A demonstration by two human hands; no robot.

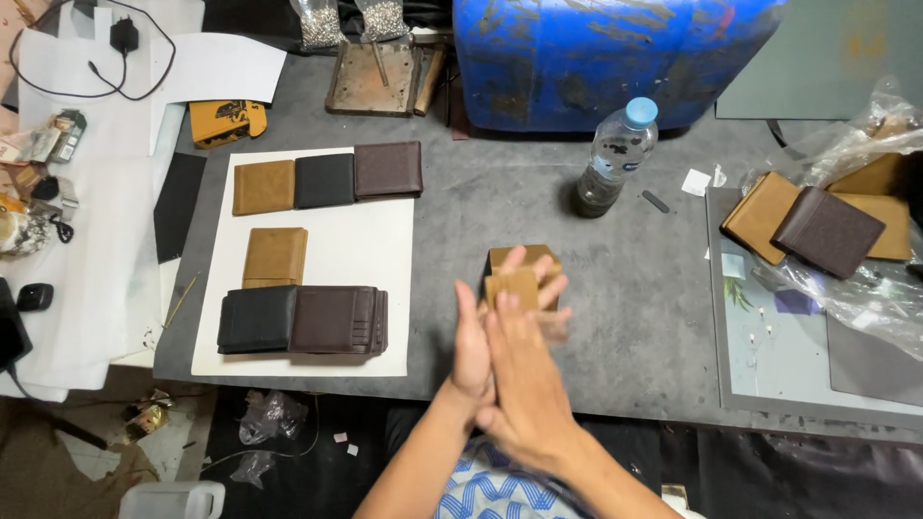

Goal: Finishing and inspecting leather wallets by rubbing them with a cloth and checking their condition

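Both my hands are raised together over the grey table point(625, 317), near its front edge. Between them they hold a small tan leather wallet point(524, 261), its upper part showing above my fingers. My left hand point(470, 348) comes in from the lower left and grips the wallet's left side. My right hand point(527, 389) lies over the left one, with its fingers reaching up along the wallet. The fingertips at the wallet's right edge are blurred.
A white sheet point(370, 245) on the left carries tan, black and brown wallets point(327, 180), with a stack point(303, 319) at its front. A water bottle point(615, 154) stands behind, before a blue drum point(596, 58). More wallets point(827, 229) lie on clear plastic at the right.
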